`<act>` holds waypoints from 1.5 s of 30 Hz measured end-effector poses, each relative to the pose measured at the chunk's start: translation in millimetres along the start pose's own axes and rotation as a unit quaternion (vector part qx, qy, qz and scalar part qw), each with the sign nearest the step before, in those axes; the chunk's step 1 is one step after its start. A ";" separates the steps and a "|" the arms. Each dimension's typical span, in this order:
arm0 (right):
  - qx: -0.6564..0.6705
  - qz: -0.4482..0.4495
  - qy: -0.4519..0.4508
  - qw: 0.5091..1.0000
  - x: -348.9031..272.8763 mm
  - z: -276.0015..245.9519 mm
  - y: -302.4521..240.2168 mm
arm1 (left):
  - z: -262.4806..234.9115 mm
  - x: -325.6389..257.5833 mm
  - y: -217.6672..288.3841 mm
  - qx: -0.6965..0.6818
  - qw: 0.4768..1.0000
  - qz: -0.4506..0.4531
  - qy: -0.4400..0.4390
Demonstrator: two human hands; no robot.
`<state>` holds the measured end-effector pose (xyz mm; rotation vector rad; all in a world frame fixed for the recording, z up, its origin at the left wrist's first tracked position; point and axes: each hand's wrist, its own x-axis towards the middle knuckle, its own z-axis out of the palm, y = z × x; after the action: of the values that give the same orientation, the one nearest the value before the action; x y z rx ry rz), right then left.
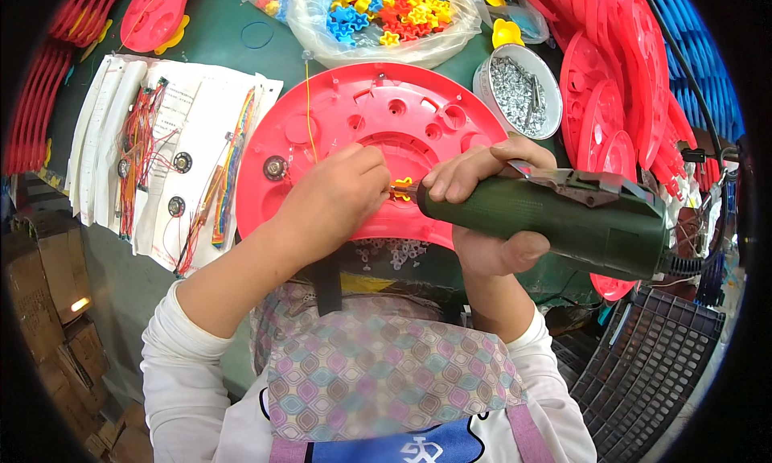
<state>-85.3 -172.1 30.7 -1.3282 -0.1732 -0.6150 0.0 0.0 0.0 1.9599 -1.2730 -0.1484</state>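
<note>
A dark green electric screwdriver (555,214) lies level in my right hand (482,173), its tip pointing left. My left hand (342,193) is closed in a pinch beside that tip; whatever its fingers hold is hidden. At the tip, between both hands, shows a small yellow outlined piece (402,189). Under the hands rests a large round red plastic shell (334,101) with moulded posts and holes. A small round speaker (275,168) sits in its left side, and a thin yellow wire (310,113) runs up across it.
A bowl of screws (519,101) stands right of the shell. Behind it, a plastic bag (310,37) holds coloured star pieces. Wired parts lie on white sheets (205,101) at left. Red shells (591,77) stack at right. Small clear plastic pieces (394,254) lie at the near edge.
</note>
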 end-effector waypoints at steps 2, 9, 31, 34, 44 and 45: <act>-0.021 0.023 0.011 0.999 2.2 3.2 -1.3 | 2.5 0.1 -0.3 0.003 1.000 0.001 0.007; -0.010 -0.014 -0.095 0.995 12.5 -7.6 7.1 | 3.2 -2.9 -1.5 -0.010 1.000 -0.005 0.018; -0.006 0.056 -0.121 0.991 18.6 18.5 9.7 | -10.7 -13.0 6.3 0.147 0.983 -0.061 0.091; 0.009 0.053 -0.110 0.992 15.2 18.9 11.4 | -9.3 -13.6 5.3 0.146 0.983 -0.058 0.096; -0.010 0.021 -0.041 0.999 -5.5 -6.9 1.4 | -7.8 -12.2 14.0 0.193 0.976 -0.027 0.099; 0.006 0.001 -0.040 0.999 -4.4 -7.4 3.5 | -8.4 -11.6 16.5 0.171 0.980 -0.027 0.092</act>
<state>-88.8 -177.3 23.8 -1.3425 -0.2403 -0.5589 -13.7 10.8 13.2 2.2405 -1.1821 0.2372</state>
